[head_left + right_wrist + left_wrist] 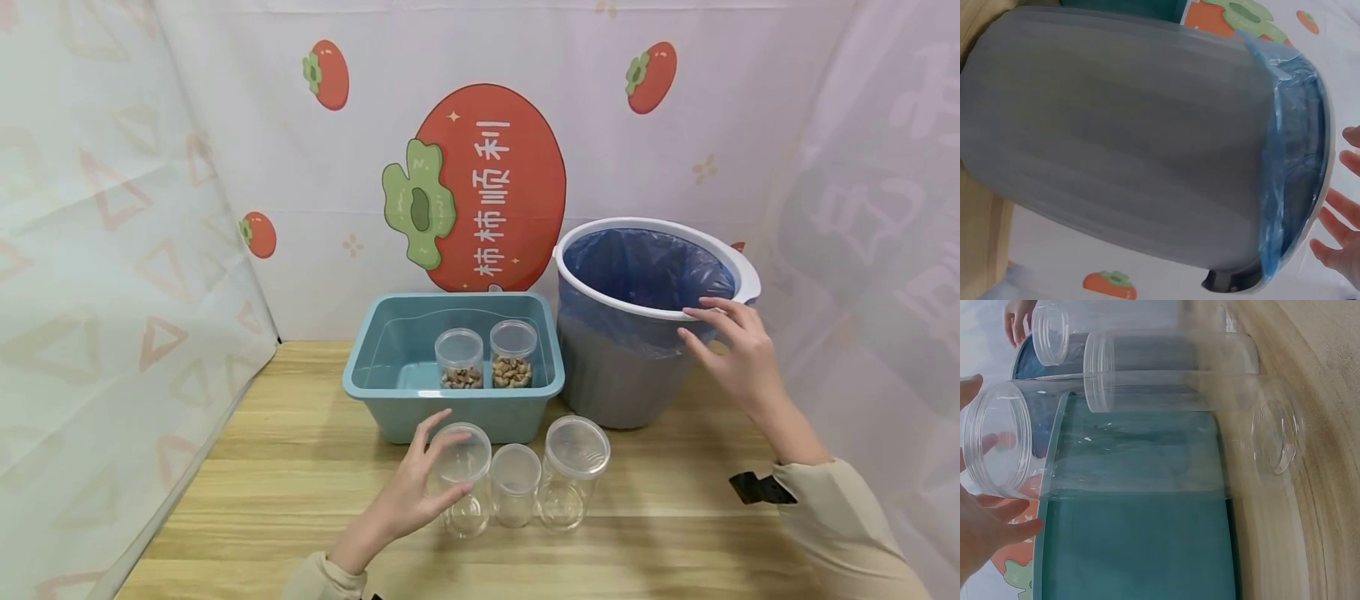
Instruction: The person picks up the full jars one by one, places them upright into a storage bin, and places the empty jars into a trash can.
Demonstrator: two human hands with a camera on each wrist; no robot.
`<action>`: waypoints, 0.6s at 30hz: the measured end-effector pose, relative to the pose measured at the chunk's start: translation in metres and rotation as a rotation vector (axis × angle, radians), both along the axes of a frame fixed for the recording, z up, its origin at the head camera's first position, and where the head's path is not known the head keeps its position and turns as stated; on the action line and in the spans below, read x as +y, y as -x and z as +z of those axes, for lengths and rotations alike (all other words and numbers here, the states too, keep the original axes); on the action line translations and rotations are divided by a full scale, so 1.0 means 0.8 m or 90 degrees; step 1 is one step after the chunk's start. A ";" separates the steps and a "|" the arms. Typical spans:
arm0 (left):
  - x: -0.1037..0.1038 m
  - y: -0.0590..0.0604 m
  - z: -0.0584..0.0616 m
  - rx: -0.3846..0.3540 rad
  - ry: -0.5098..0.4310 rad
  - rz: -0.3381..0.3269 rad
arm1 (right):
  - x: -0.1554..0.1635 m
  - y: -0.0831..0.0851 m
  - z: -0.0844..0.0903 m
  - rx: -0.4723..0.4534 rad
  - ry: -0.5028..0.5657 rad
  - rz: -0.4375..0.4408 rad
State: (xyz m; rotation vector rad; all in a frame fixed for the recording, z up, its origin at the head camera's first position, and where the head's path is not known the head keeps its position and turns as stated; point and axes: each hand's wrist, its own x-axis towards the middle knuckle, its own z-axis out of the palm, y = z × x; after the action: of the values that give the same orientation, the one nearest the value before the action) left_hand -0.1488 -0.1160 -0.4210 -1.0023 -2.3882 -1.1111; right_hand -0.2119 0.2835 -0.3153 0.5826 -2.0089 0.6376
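Observation:
My left hand (405, 502) is spread at the lid of a tall clear plastic jar (468, 514), thumb on one side and fingers on the other. In the left wrist view the fingers lie loosely about that jar's lid (1004, 440), holding nothing. Beside it stand a shorter clear jar (515, 487) and another tall clear jar (576, 458), both lidded; no contents show in these three. My right hand (738, 354) hovers at the near right rim of a grey trash bin (622, 375), fingers loosely bent and gripping nothing.
Behind the jars sits a teal plastic basin (453, 412) holding two lidded jars of nuts, one jar (460, 358) left of the other jar (513, 354). A blue bag (637, 262) lines the bin. A printed cloth (337, 167) hangs behind the wooden table (300, 467).

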 end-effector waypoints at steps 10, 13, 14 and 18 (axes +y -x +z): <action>0.003 0.000 -0.006 0.001 -0.009 0.002 | 0.005 0.003 -0.006 0.035 0.037 -0.008; 0.003 0.002 -0.007 0.025 -0.024 0.002 | 0.004 0.003 -0.004 0.015 0.052 -0.028; 0.002 0.003 -0.007 0.031 -0.030 0.001 | 0.004 0.004 -0.004 0.007 0.058 -0.032; 0.001 0.006 -0.003 0.047 -0.047 -0.012 | 0.003 0.007 -0.005 -0.013 0.080 -0.045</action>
State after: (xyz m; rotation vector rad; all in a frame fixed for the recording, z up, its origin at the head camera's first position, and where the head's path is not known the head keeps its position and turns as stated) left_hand -0.1533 -0.1149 -0.4237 -1.0254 -2.2677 -1.1396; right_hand -0.2172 0.2859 -0.3195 0.4299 -1.9822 0.7233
